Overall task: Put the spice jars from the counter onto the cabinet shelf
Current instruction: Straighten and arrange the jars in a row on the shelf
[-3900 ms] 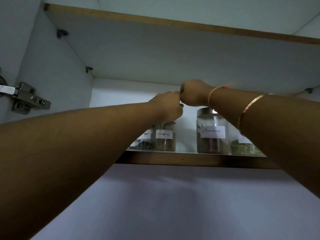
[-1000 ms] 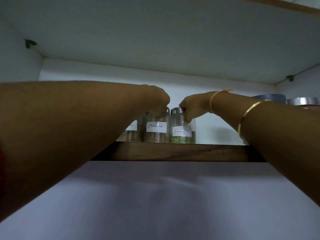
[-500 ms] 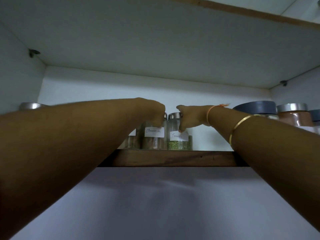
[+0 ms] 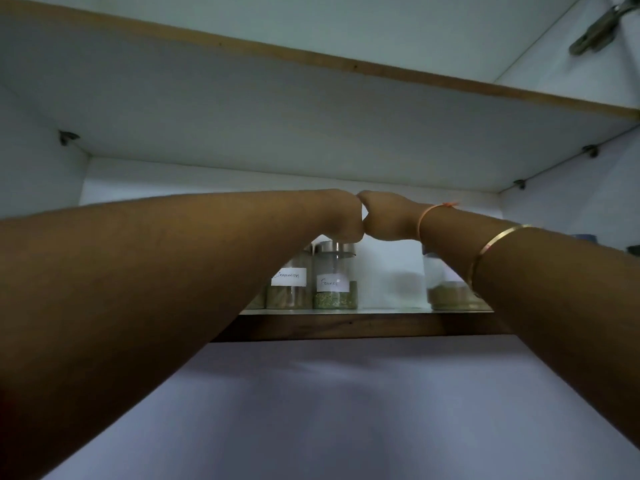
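- Head camera looked up at the cabinet shelf (image 4: 346, 325), where the fennel jar (image 4: 335, 277), with green contents, stood upright just beside the cinnamon jar (image 4: 289, 284) on its left.
- A third jar (image 4: 257, 301) left of the cinnamon was almost wholly hidden behind the left forearm, and only a sliver showed.
- Well apart to the right stood a fourth jar (image 4: 445, 291) with brownish-green contents. Its top and label were cut off by the right forearm.
- The left hand (image 4: 341, 216) and right hand (image 4: 388, 216) were raised side by side, touching each other, just above the fennel jar's metal lid.
- Both hands were seen from the wrist side with the fingers turned away from the camera. How far either was open, and whether it held anything, could not be told.
- The left hand's lower edge sat close over the lid, but contact could not be made out.
- An orange thread (image 4: 434, 211) circled the right wrist, and a gold bangle (image 4: 495, 247) sat further down the forearm.
- An upper shelf (image 4: 311, 133) spanned overhead, and a metal hinge (image 4: 599, 29) showed at the top right corner.
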Motion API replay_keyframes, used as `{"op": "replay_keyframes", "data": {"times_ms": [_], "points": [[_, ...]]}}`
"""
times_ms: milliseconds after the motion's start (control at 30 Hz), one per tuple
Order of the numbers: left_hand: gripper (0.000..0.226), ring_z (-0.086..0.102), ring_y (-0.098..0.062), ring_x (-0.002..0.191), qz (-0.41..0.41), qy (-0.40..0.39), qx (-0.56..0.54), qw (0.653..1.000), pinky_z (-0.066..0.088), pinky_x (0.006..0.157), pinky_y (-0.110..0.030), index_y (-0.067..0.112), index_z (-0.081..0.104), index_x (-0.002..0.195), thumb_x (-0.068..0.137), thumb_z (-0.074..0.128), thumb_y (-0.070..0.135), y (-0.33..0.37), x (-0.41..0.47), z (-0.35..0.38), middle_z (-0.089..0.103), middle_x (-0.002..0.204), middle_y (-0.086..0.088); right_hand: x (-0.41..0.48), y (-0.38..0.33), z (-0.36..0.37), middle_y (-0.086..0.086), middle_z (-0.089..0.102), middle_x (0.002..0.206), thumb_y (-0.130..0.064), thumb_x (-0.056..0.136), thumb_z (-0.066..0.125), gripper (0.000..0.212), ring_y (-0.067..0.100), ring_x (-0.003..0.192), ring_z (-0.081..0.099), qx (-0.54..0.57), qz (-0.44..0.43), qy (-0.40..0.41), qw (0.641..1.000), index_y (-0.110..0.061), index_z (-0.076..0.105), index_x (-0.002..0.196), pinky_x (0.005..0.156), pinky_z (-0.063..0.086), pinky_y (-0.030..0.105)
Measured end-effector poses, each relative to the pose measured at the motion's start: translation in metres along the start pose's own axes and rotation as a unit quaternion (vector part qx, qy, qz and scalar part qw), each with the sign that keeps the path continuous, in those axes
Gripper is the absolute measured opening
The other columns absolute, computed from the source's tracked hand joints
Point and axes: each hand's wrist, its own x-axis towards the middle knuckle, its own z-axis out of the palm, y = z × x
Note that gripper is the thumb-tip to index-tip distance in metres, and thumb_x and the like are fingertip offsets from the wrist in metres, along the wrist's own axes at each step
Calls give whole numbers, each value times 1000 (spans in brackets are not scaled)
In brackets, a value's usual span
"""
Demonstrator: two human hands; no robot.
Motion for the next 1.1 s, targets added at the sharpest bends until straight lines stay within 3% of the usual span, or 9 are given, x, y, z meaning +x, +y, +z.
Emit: {"op": "replay_keyframes", "data": {"times_ms": [133, 433, 733, 933, 1033, 1100], "points": [[34, 52, -23, 106, -6, 15, -15, 1000, 41, 88, -28, 3, 49, 126, 96, 40, 17, 23, -7, -12, 55, 120, -11, -19, 15, -23, 16, 41, 146, -3, 90, 45, 57, 31, 130, 42, -1, 19, 13, 1000, -4, 30, 144, 103, 37, 35], [49, 41, -25, 131, 45, 50, -80, 994, 35, 102, -31, 8, 36, 142, 99, 40, 31, 73, -5, -27, 43, 144, -10, -55, 56, -58, 17, 44, 142, -5, 89, 46, 53, 32, 128, 43, -21, 69, 21, 997, -5, 35, 141, 103, 37, 36], [62, 45, -25, 127, 61, 64, -151, 985, 39, 99, -32, 8, 37, 140, 93, 49, 47, 114, 22, -19, 46, 141, -10, -70, 103, -68, 20, 47, 138, -5, 88, 47, 51, 33, 124, 47, -35, 95, 14, 995, -3, 38, 138, 102, 42, 40], [45, 56, -21, 92, 36, 28, -150, 988, 42, 74, -27, 5, 59, 117, 89, 59, 39, 121, 37, -5, 65, 113, -11, -68, 134, -61, 20, 51, 135, -13, 91, 49, 44, 32, 121, 51, -78, 117, 7, 990, -2, 45, 134, 101, 43, 37], [39, 53, -19, 86, 33, 28, -139, 989, 39, 63, -23, 3, 61, 115, 88, 61, 33, 119, 39, -4, 65, 111, -12, -66, 149, -54, 18, 54, 131, -26, 94, 49, 44, 30, 116, 53, -111, 118, -13, 987, -3, 48, 131, 96, 44, 36], [41, 54, -22, 91, 35, 26, -124, 991, 39, 67, -25, 4, 60, 116, 88, 62, 34, 118, 40, -7, 63, 114, -11, -64, 155, -47, 16, 57, 128, -36, 96, 46, 47, 30, 114, 54, -129, 119, -29, 984, -3, 50, 129, 94, 44, 36]]}}
